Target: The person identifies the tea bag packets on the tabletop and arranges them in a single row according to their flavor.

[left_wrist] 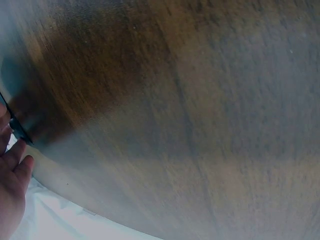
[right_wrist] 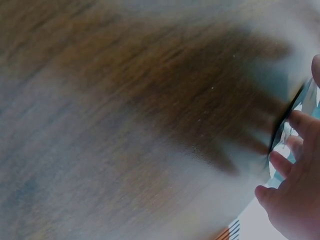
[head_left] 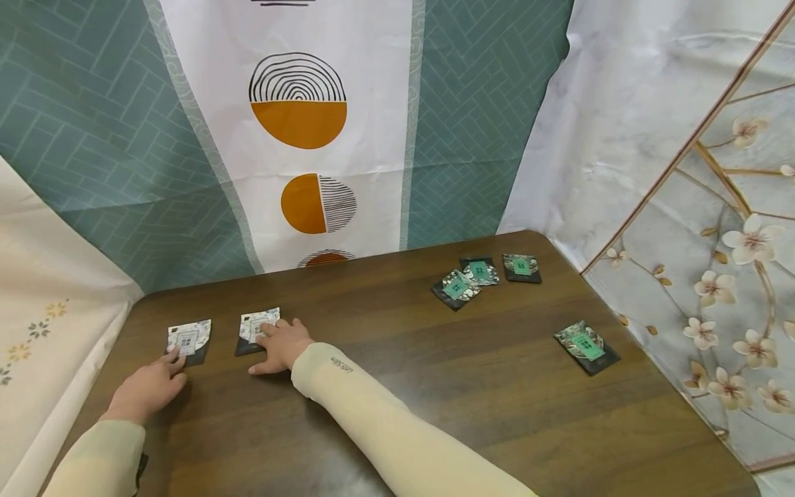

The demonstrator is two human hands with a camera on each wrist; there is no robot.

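At the left of the table lie two small square packets with white patterned tops and dark lower parts. On the lower edge of the left packet (head_left: 197, 334) rest the fingertips of my left hand (head_left: 146, 388). My right hand (head_left: 286, 347), fingers spread, touches the right side of the other white packet (head_left: 251, 323) and covers part of it. In the left wrist view, the left hand (left_wrist: 11, 182) shows at the edge beside a thin dark packet edge (left_wrist: 20, 131). The right wrist view has the right hand (right_wrist: 297, 172) against a packet with a dark edge (right_wrist: 286, 116).
Several green-labelled packets lie at the right: two overlapping, one packet (head_left: 456, 288) over another (head_left: 481, 270), a packet (head_left: 522, 268) near the back corner, and a packet (head_left: 586, 347) nearer the right edge. Patterned cloths (head_left: 335, 159) hang behind the brown wooden table (head_left: 397, 345).
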